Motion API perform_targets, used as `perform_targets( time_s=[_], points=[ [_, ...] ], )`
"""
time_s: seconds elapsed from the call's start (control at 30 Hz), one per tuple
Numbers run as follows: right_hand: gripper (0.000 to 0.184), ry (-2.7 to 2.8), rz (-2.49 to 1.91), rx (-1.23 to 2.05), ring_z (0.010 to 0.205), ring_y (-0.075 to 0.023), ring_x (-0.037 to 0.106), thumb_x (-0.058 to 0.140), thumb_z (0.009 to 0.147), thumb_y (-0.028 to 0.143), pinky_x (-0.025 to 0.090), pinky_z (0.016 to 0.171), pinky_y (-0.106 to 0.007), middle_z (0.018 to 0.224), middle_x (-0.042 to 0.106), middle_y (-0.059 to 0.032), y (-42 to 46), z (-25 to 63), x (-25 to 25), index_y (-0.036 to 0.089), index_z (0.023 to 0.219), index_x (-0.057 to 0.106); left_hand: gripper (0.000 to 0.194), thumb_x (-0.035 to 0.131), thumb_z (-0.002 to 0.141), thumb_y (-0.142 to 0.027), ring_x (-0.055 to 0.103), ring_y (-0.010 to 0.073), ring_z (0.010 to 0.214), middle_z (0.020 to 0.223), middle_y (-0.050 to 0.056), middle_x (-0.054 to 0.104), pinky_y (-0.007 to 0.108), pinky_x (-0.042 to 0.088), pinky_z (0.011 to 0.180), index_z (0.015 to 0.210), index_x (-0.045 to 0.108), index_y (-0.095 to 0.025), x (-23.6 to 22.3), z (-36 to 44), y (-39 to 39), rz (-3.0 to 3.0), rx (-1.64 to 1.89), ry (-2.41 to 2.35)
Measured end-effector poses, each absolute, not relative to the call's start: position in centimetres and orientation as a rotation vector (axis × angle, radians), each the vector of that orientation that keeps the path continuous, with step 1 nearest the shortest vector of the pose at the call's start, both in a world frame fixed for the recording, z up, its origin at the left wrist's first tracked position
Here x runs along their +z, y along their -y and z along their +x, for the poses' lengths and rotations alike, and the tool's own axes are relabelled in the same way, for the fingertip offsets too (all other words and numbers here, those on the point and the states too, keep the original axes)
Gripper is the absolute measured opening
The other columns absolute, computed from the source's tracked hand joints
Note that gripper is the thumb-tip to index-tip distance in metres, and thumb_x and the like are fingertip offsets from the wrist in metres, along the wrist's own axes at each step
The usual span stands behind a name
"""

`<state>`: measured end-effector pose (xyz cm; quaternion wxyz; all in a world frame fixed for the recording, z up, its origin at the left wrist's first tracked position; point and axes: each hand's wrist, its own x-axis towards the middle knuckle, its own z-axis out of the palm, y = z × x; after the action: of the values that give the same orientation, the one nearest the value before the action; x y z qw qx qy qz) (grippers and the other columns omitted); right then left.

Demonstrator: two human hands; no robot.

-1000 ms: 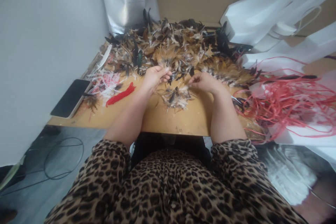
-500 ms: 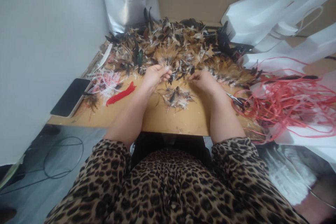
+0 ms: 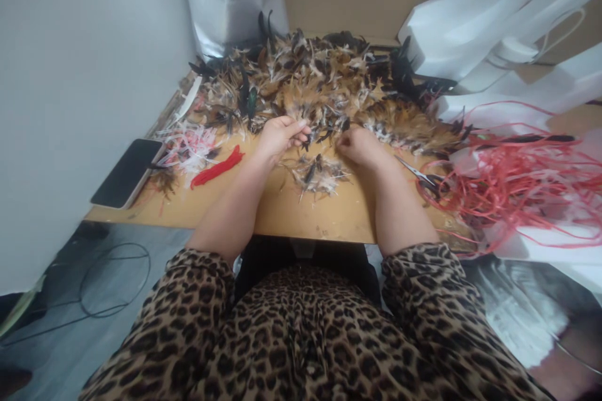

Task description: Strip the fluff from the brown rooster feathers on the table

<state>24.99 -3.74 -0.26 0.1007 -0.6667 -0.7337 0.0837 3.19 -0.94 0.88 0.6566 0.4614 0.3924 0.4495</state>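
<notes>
Left hand: bare, over the bench; thumb and forefinger drawn together, tips pointing right. Whether they grip any quills cannot be told.

Right hand: bare, a little to the right, a gap between the two; fingers curled inward and partly hidden. How far they close, and whether anything is held, cannot be told.

Feather fan: brown, one, at the near edge of the pile, directly beyond the left fingertips. Long axis runs near to far, narrow base toward the person, tips spread away. Left hand is the nearer; the right stands off to the right of the base.

Feather pile: brown, black and white, mixed, across the far part of the bench, beyond both hands.

Feather row: golden brown, right of the pile, just beyond the right hand.

Small feather heap: loose, between the forearms, nearer the person than either hand; no clear long axis.

Scissors: one pair, right of the right forearm, blades pointing left and far.

Red bundle: left of the left forearm, lying aslant.

Pale strips: tangled, left, beside the phone, dark-screened.

Pink string: large tangle, far right side.
</notes>
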Motion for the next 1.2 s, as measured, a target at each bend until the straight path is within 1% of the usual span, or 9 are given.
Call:
perform_targets(
  time_s=[0.17, 0.37, 0.47, 0.53, 0.63, 0.73, 0.93, 1.1, 1.2],
  points=[
    [0.021, 1.836, -1.786, 0.579, 0.063, -0.0135, 0.056, 0.054, 0.072, 0.027, 0.041, 0.06, -0.024, 0.069, 0.067, -0.0038, 4.0, 25.5, -0.3, 0.012, 0.077, 0.069, 0.019, 0.073, 0.077, -0.024, 0.06, 0.0028, 0.053, 0.073, 0.003, 0.071, 0.013, 0.043, 0.049, 0.071, 0.06, -0.011, 1.0, 3.2, 1.0, 0.991, 1.014, -0.885],
    [0.025, 1.796, -2.074, 0.368, 0.067, -0.0189, 0.059, 0.061, 0.069, 0.037, 0.044, 0.063, -0.028, 0.073, 0.069, -0.0087, 3.5, 25.0, -0.9, 0.015, 0.076, 0.072, 0.017, 0.071, 0.078, -0.023, 0.06, 0.0027, 0.054, 0.073, 0.003, 0.071, 0.012, 0.043, 0.05, 0.071, 0.06, -0.011, 1.1, 3.2, 1.1, 0.995, 0.999, -0.875],
    [0.022, 1.865, -2.169, 0.24, 0.075, -0.0224, 0.063, 0.059, 0.071, 0.032, 0.045, 0.068, -0.03, 0.082, 0.072, -0.013, 3.4, 24.6, -1.2, 0.017, 0.078, 0.072, 0.017, 0.072, 0.078, -0.023, 0.061, 0.0032, 0.055, 0.074, 0.004, 0.071, 0.013, 0.043, 0.05, 0.072, 0.061, -0.011, 1.1, 3.2, 1.0, 0.991, 0.994, -0.859],
    [0.02, 1.887, -2.121, 0.252, 0.072, -0.0217, 0.062, 0.057, 0.072, 0.029, 0.045, 0.067, -0.03, 0.079, 0.071, -0.0132, 3.6, 24.6, -0.9, 0.016, 0.075, 0.072, 0.017, 0.072, 0.077, -0.023, 0.061, 0.0035, 0.056, 0.076, 0.004, 0.072, 0.013, 0.044, 0.05, 0.072, 0.061, -0.011, 1.1, 3.2, 1.0, 0.977, 0.988, -0.866],
    [0.016, 1.874, -1.891, 0.407, 0.064, -0.0173, 0.059, 0.058, 0.07, 0.027, 0.044, 0.062, -0.027, 0.07, 0.069, -0.0083, 4.3, 24.7, 0.3, 0.015, 0.071, 0.069, 0.017, 0.073, 0.076, -0.023, 0.062, 0.0035, 0.058, 0.081, 0.006, 0.073, 0.013, 0.044, 0.052, 0.073, 0.061, -0.011, 1.0, 3.1, 1.0, 0.959, 0.964, -0.877],
    [0.015, 1.869, -1.611, 0.641, 0.065, -0.0145, 0.058, 0.06, 0.068, 0.028, 0.044, 0.062, -0.025, 0.071, 0.068, -0.0043, 5.0, 24.6, 1.5, 0.015, 0.071, 0.067, 0.016, 0.072, 0.076, -0.021, 0.064, 0.0042, 0.061, 0.087, 0.008, 0.074, 0.013, 0.046, 0.054, 0.073, 0.061, -0.011, 1.0, 3.0, 1.0, 0.967, 0.924, -0.851],
    [0.018, 1.913, -1.325, 1.063, 0.062, -0.0126, 0.055, 0.067, 0.064, 0.033, 0.044, 0.062, -0.025, 0.068, 0.066, -0.0012, 5.7, 23.4, 2.1, 0.016, 0.071, 0.068, 0.014, 0.073, 0.074, -0.016, 0.066, 0.0067, 0.063, 0.093, 0.011, 0.074, 0.015, 0.048, 0.054, 0.069, 0.062, -0.009, 1.2, 3.0, 1.7, 1.009, 0.848, -0.784],
    [0.019, 1.854, -1.313, 1.119, 0.061, -0.0116, 0.054, 0.07, 0.064, 0.034, 0.043, 0.063, -0.025, 0.067, 0.065, -0.0001, 5.6, 23.0, 1.7, 0.016, 0.071, 0.067, 0.012, 0.076, 0.071, -0.015, 0.067, 0.0088, 0.061, 0.078, 0.011, 0.073, 0.018, 0.053, 0.06, 0.073, 0.066, -0.007, 1.3, 3.2, 1.9, 1.031, 0.773, -0.78],
    [0.023, 1.747, -1.324, 1.061, 0.064, -0.0114, 0.054, 0.071, 0.065, 0.036, 0.044, 0.065, -0.025, 0.07, 0.066, -0.0005, 5.4, 22.8, 1.6, 0.016, 0.074, 0.066, 0.01, 0.074, 0.073, -0.014, 0.069, 0.0094, 0.067, 0.076, 0.009, 0.072, 0.019, 0.055, 0.069, 0.074, 0.067, -0.007, 1.1, 3.3, 1.7, 1.005, 0.838, -0.778]
  ],
)
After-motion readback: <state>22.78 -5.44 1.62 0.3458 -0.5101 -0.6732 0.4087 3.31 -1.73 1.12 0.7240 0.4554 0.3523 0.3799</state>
